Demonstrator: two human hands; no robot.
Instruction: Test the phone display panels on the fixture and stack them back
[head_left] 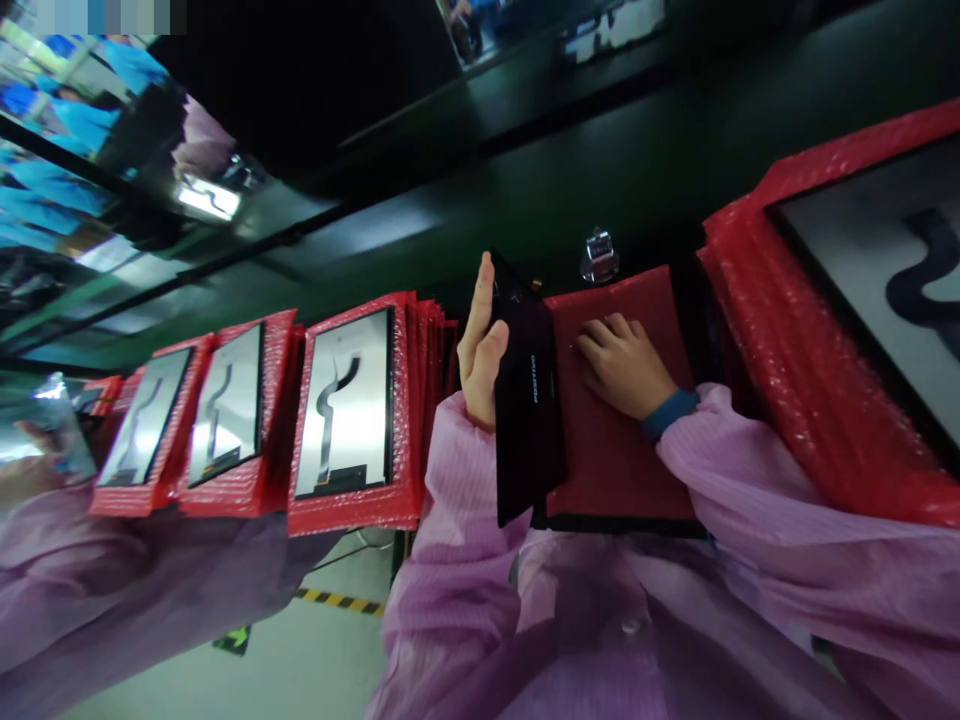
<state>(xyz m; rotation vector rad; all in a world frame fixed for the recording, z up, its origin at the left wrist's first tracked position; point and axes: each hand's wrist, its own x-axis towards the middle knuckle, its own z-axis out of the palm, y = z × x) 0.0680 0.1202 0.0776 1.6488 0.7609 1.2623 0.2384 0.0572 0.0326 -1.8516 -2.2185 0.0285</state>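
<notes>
My left hand (480, 345) grips the left edge of a thin black tablet back cover (529, 410) lettered POSITIVO. The cover stands tilted on its side, its lettered face turned toward the right. Beside it, a flat dark-red pad (626, 460) lies on the bench before me. My right hand (622, 365), a blue band at the wrist, rests on this pad with fingers slightly bent and nothing visible in them. The palm side of the right hand is hidden.
Stacks of red bubble bags topped by screen panels (345, 400) line the bench on the left. A larger red bubble-bag stack (795, 330) stands at right. A metal fixture (600, 257) sits behind the pad. A co-worker's sleeve (67, 550) shows at far left.
</notes>
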